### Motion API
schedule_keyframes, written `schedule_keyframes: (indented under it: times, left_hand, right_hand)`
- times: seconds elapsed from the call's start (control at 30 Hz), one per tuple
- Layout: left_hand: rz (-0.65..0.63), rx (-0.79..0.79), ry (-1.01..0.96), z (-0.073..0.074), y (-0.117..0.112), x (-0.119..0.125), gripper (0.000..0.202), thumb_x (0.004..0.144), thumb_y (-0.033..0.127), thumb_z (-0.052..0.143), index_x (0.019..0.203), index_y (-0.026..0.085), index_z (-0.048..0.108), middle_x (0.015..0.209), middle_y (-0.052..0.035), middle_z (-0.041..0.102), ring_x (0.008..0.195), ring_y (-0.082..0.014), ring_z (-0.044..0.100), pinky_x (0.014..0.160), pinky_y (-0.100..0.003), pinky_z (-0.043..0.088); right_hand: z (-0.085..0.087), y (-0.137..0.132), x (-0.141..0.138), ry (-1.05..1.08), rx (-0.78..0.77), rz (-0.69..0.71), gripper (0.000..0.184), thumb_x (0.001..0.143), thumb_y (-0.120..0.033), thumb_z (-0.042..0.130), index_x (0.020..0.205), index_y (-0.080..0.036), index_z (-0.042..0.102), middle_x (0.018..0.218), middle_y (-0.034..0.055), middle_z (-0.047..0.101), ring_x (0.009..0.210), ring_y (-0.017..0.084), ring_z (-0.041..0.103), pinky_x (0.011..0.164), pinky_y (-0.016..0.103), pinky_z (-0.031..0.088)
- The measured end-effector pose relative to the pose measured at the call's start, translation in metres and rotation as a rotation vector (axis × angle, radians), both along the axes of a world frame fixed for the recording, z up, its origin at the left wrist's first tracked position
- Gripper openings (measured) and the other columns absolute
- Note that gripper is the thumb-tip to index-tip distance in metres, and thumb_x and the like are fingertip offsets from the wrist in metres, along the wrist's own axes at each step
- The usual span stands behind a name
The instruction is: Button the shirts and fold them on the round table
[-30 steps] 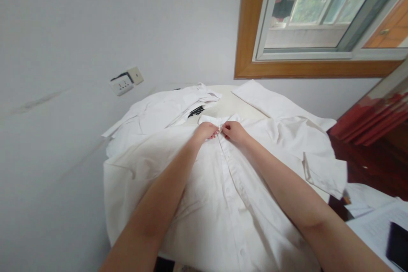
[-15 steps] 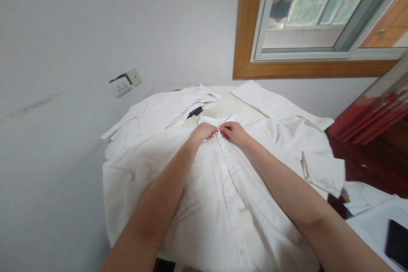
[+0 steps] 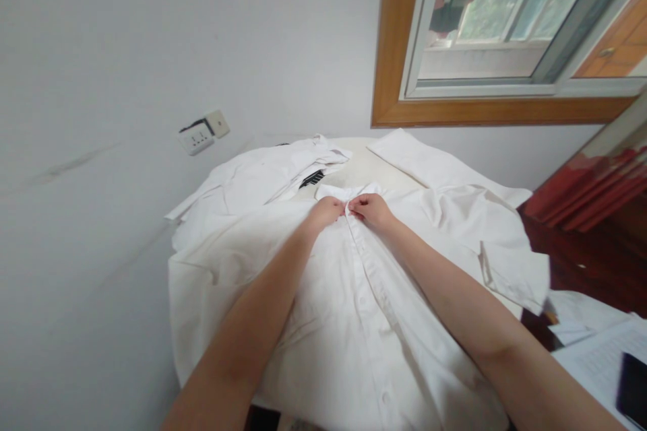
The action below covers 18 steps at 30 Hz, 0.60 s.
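Observation:
A white button-up shirt [image 3: 333, 303] lies spread out front side up, its collar toward the wall and its button strip running down toward me. My left hand [image 3: 327, 211] pinches the shirt front just below the collar, on the left edge of the strip. Close beside it, my right hand [image 3: 370, 209] has its fingertips closed on the other edge of the same spot. The fingers hide whatever button or hole is there. Farther down the strip several small white buttons show.
More white garments [image 3: 263, 172] are heaped at the back left, and a folded white cloth [image 3: 404, 151] lies at the back right. A pale round tabletop [image 3: 354, 161] shows between them. At lower right are papers [image 3: 596, 350] and a dark flat object [image 3: 634, 390]. A wall socket [image 3: 196, 139] is at left.
Both hands stay at the collar; the left fingers have curled slightly out of sight at the button strip. The whole view has shifted slightly.

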<state>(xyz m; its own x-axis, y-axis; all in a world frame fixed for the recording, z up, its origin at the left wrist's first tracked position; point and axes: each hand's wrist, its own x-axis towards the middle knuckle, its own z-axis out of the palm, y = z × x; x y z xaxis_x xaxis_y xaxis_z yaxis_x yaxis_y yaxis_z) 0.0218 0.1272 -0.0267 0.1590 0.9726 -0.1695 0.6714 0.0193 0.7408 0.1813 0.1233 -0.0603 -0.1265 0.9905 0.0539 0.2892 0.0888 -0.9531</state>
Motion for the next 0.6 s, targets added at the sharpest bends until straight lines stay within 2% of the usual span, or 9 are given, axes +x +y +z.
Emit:
schedule_keyframes:
  times: [0.1,0.2,0.3,0.47,0.6]
  left_hand:
    - [-0.009,0.008,-0.008,0.001,-0.002,-0.002,0.023,0.081,0.027,0.049,0.065,0.015,0.061,0.048,0.0028,0.048,0.044,-0.0098,0.041,0.046,-0.023,0.028]
    - [-0.009,0.012,-0.008,0.000,-0.003,-0.002,0.035,0.086,0.041,0.046,0.067,0.016,0.062,0.046,0.0026,0.046,0.044,-0.0104,0.041,0.046,-0.023,0.029]
    - [-0.019,0.068,0.014,-0.002,-0.003,0.000,0.040,0.084,0.049,0.050,0.066,0.015,0.062,0.050,0.0010,0.052,0.047,-0.0105,0.044,0.047,-0.022,0.030]
    - [-0.013,0.135,0.070,-0.007,-0.003,0.002,0.038,0.082,0.048,0.053,0.067,0.015,0.064,0.053,-0.0002,0.056,0.051,-0.0121,0.049,0.049,-0.023,0.033]
    - [-0.025,0.114,0.033,-0.009,-0.002,0.000,0.030,0.083,0.038,0.051,0.073,0.014,0.066,0.062,-0.0016,0.061,0.053,-0.0112,0.051,0.050,-0.022,0.035]
  right_hand:
    - [0.002,-0.004,-0.004,-0.128,0.063,-0.039,0.013,0.076,-0.022,0.057,0.077,-0.016,0.069,0.066,0.0010,0.068,0.054,0.010,0.057,0.054,0.020,0.044]
    - [0.008,-0.010,-0.007,-0.236,0.108,-0.074,0.013,0.078,-0.019,0.055,0.077,-0.017,0.068,0.067,0.0007,0.069,0.058,0.011,0.059,0.057,0.020,0.043]
    - [0.016,-0.018,-0.013,-0.338,0.118,-0.136,0.013,0.079,-0.018,0.055,0.078,-0.017,0.067,0.070,0.0023,0.069,0.063,0.012,0.059,0.060,0.021,0.041]
    - [0.024,-0.028,-0.023,-0.439,0.124,-0.224,0.014,0.078,-0.017,0.056,0.082,-0.016,0.069,0.080,0.0052,0.070,0.069,0.014,0.059,0.062,0.022,0.039]
    - [0.025,-0.031,-0.024,-0.439,0.086,-0.242,0.013,0.077,-0.020,0.057,0.081,-0.017,0.070,0.081,0.0047,0.070,0.069,0.014,0.059,0.060,0.023,0.037]
